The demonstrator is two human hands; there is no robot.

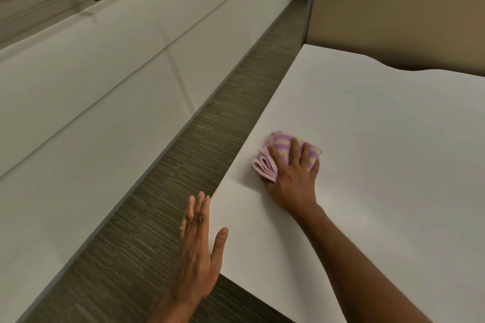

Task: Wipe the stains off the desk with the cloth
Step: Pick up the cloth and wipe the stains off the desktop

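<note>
The right hand [294, 178] lies flat, fingers spread, pressing not clutching the folded pink-and-cream striped cloth [264, 165] near the left edge of the smooth white desk [380, 152]; I'd keep even weight and overlap strokes, the open left hand [196, 257] steadying at that edge

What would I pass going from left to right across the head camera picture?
wall → carpet → left hand → cloth, with the right hand pressing on it → bare desk
</note>
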